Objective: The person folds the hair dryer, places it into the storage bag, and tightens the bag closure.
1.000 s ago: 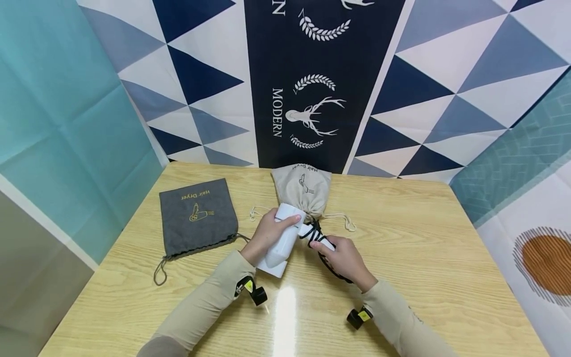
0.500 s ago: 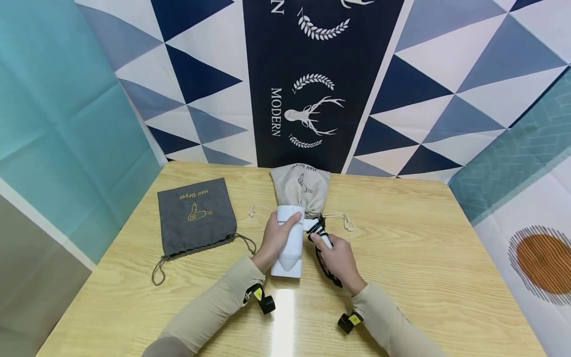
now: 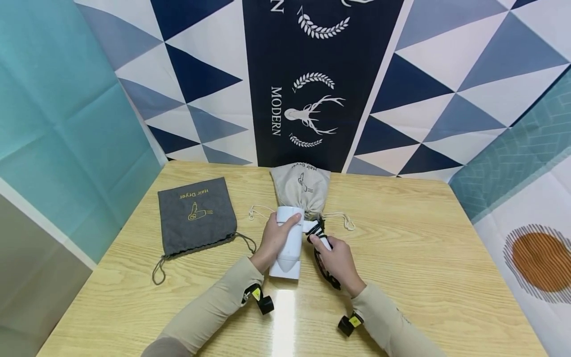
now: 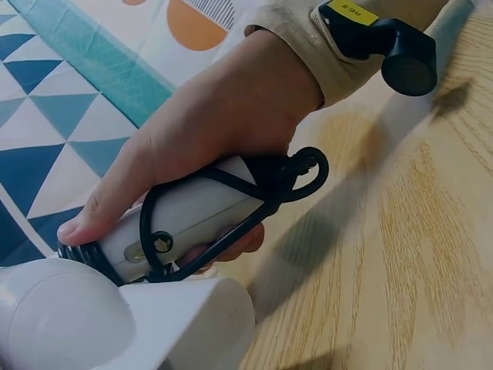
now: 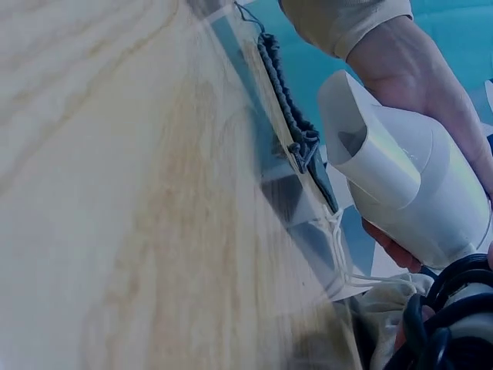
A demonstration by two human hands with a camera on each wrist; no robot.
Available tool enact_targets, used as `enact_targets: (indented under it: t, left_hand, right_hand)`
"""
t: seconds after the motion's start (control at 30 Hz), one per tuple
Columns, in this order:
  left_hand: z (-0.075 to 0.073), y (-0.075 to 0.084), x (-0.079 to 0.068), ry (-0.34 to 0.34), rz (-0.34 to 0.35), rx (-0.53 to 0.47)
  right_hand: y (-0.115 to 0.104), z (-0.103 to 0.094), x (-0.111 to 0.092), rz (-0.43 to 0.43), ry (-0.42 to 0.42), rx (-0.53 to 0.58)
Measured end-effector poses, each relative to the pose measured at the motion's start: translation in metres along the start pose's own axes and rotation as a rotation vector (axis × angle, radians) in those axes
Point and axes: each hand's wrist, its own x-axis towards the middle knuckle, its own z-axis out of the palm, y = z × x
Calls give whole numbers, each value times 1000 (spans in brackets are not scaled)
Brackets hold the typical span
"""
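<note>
Both hands hold a white hair dryer (image 3: 291,243) over the table in the head view, its nozzle end toward the person. My left hand (image 3: 273,240) wraps the barrel, thumb across the top. On the right, my right hand (image 3: 340,262) grips the handle (image 4: 185,216), which has a black cord (image 4: 227,241) wound round it and looped below. The left wrist view shows the right thumb lying along the handle near the barrel. In the right wrist view, the nozzle (image 5: 370,142) opens toward the camera, with the left hand behind the barrel.
A dark grey drawstring bag (image 3: 198,220) marked "Hair Dryer" lies flat at the left. Just beyond the dryer, at the table's back edge, is a beige drawstring bag (image 3: 303,186), gathered at its neck with cords spread sideways. Patterned cloth (image 3: 209,99) hangs behind the wooden table (image 3: 415,238).
The dryer's near end has swung to the right, so the barrel now points almost straight at the person. My left hand moved right with it; the right hand shifted slightly left.
</note>
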Motion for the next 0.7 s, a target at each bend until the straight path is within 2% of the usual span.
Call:
enact_targets:
  t: [0.1,0.17,0.3,0.4,0.47,0.57,0.7]
  left_hand:
    - [-3,3,1,-24,28,-8]
    - [-5,8,2,-44,60,-21]
    - [-9,20,3,-71,111,-31]
    - [-10,25,3,-92,90,-56]
    - [-11,27,3,-109,72,-85]
    - [-12,31,1,-136,58,-122]
    - [-13,34,-2,-135,61,-128]
  right_hand:
    - [-4,-3,1,35,-24,66]
    - [-8,-6,2,75,-52,161]
    - [-16,-17,8,145,-166,346]
    - [-17,-25,12,146,-269,419]
    - [-18,-31,13,129,-307,453]
    - [-19,-35,13,103,-313,513]
    - [-23,-34,10,110,-281,543]
